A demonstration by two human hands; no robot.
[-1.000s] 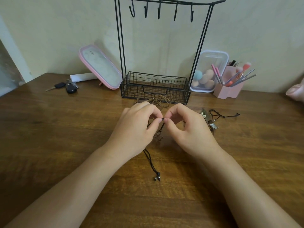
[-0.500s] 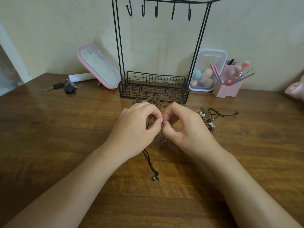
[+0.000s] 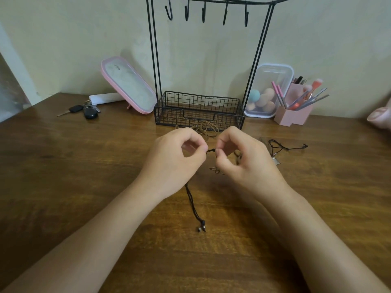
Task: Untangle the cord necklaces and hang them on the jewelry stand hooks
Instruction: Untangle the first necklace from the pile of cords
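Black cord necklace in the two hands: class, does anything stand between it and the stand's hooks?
Nothing visible does. The black cord necklace is pinched between left hand and right hand; the hooks hang bare, with open air above the wire basket.

You face a plain, pale greenish wall [image 3: 84, 39] that meets the far edge of a dark wooden tabletop [image 3: 63, 187]. The wood grain shines softly under even light.

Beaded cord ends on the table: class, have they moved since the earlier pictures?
No. The beaded cord ends lie in the same place on the table relative to the jewelry stand's basket.
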